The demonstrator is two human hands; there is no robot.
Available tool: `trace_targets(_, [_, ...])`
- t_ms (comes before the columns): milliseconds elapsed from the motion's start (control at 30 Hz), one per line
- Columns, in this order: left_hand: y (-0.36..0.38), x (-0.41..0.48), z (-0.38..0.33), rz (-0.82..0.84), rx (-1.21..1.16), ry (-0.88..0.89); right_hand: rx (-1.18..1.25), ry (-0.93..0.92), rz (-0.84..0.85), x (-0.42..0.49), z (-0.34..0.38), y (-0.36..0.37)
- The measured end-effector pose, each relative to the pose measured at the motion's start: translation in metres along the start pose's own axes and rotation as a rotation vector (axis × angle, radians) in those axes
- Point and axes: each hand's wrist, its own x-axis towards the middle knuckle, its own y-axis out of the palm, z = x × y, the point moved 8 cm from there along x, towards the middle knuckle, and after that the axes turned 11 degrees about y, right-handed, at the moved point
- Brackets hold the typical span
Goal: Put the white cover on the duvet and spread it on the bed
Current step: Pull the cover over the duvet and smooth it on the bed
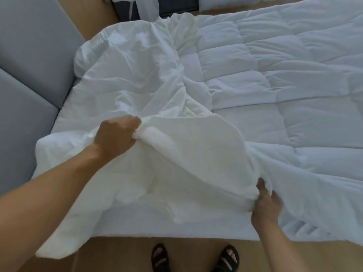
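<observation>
The bed (62, 118) carries the quilted duvet (275, 85); the crumpled cover (127, 75) apparently drapes its left part.

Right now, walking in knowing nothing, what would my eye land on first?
The left hand grips a bunch of the crumpled white cover at centre-left, while the right hand holds a fold of it at lower right, close to the person. The cover lies over the left part of the quilted duvet, which shows bare on the right. Black sandals stand at the bottom edge.
</observation>
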Motion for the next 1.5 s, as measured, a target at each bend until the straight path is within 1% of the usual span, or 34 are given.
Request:
trace_targets(33, [0.004,-0.023,0.010,0.042,0.003,-0.034,0.057,0.012,-0.018,0.011,0.024,-0.005])
trace_targets(67, [0.010,-0.049,0.019,0.098,0.005,-0.095,0.118,0.067,-0.045,0.026,0.044,-0.009])
trace_targets(100, [0.019,-0.076,0.027,0.166,0.001,-0.180,0.150,0.053,-0.093,0.040,0.071,-0.017])
trace_targets(167, [0.040,-0.128,0.038,0.322,-0.002,-0.398,0.142,0.010,-0.134,0.060,0.104,-0.029])
trace_targets(200, [0.053,-0.147,0.037,0.419,-0.017,-0.498,0.141,-0.001,-0.110,0.066,0.112,-0.028])
trace_targets(233, [0.067,-0.159,0.032,0.538,-0.028,-0.552,0.097,-0.026,-0.097,0.069,0.117,-0.025])
trace_targets(267, [0.081,-0.165,0.023,0.683,-0.007,-0.553,-0.041,-0.114,-0.122,0.067,0.124,-0.018])
trace_targets(300, [0.095,-0.165,0.012,0.839,0.043,-0.513,-0.097,-0.147,-0.145,0.060,0.124,-0.015])
trace_targets(333, [0.107,-0.161,0.000,0.992,0.089,-0.458,-0.155,-0.147,-0.090,0.052,0.120,-0.002])
trace_targets(367, [0.119,-0.153,-0.012,1.092,0.097,-0.409,-0.249,-0.141,-0.007,0.043,0.115,0.013])
trace_targets(400, [0.128,-0.144,-0.023,1.154,0.056,-0.365,-0.315,-0.122,0.062,0.037,0.108,0.023])
trace_targets(433, [0.134,-0.130,-0.036,1.176,-0.004,-0.313,-0.341,-0.089,0.100,0.033,0.100,0.029])
trace_targets(467, [0.137,-0.113,-0.051,1.163,-0.071,-0.244,-0.321,-0.050,0.135,0.033,0.093,0.031])
trace_targets(533, [0.138,-0.074,-0.087,1.079,-0.207,-0.066,-0.239,-0.007,0.214,0.032,0.086,0.029])
trace_targets(600, [0.136,-0.048,-0.132,1.078,-0.406,0.056,-0.145,0.067,0.322,0.031,0.082,0.027])
trace_targets(633, [0.136,-0.039,-0.153,1.083,-0.511,0.078,-0.112,0.074,0.367,0.032,0.081,0.027])
trace_targets(667, [0.137,-0.028,-0.169,1.044,-0.596,0.064,-0.064,0.076,0.390,0.031,0.081,0.026])
trace_targets(700, [0.137,-0.015,-0.181,0.962,-0.651,0.017,-0.024,0.082,0.406,0.027,0.083,0.029])
trace_targets(733, [0.137,-0.002,-0.187,0.867,-0.647,-0.040,0.021,0.101,0.427,0.026,0.082,0.029])
trace_targets(767, [0.135,0.009,-0.191,0.784,-0.581,-0.082,0.031,0.115,0.433,0.029,0.079,0.026])
trace_targets(833, [0.135,0.020,-0.204,0.719,-0.404,-0.064,0.027,0.165,0.492,0.035,0.074,0.023])
trace_targets(933, [0.152,0.016,-0.231,0.800,-0.229,0.059,-0.001,0.239,0.529,0.044,0.069,0.015])
trace_targets(1000, [0.166,0.017,-0.231,0.867,-0.125,0.010,-0.023,0.273,0.554,0.046,0.066,0.011])
trace_targets(1033, [0.171,0.021,-0.226,0.876,-0.108,-0.035,-0.030,0.274,0.580,0.044,0.064,0.010])
trace_targets(1067, [0.173,0.028,-0.220,0.848,-0.125,-0.072,-0.026,0.271,0.609,0.043,0.063,0.008])
trace_targets(1133, [0.166,0.050,-0.202,0.683,-0.268,-0.171,0.008,0.275,0.663,0.039,0.056,0.006])
trace_targets(1200, [0.145,0.075,-0.178,0.447,-0.419,-0.285,0.059,0.310,0.726,0.029,0.044,0.008])
trace_targets(1267, [0.121,0.092,-0.163,0.250,-0.532,-0.338,-0.006,0.330,0.792,0.011,0.028,0.018])
trace_targets(1300, [0.110,0.100,-0.161,0.179,-0.585,-0.342,-0.115,0.332,0.799,0.005,0.017,0.023])
trace_targets(1367, [0.091,0.113,-0.154,0.053,-0.659,-0.330,-0.350,0.353,0.757,-0.001,-0.002,0.023])
trace_targets(1400, [0.083,0.117,-0.150,0.013,-0.663,-0.302,-0.404,0.349,0.721,0.000,-0.004,0.018])
trace_targets(1433, [0.076,0.121,-0.145,-0.008,-0.647,-0.263,-0.424,0.324,0.644,0.007,0.002,0.008])
trace_targets(1500, [0.065,0.124,-0.131,-0.035,-0.597,-0.194,-0.425,0.230,0.419,0.031,0.030,-0.023])
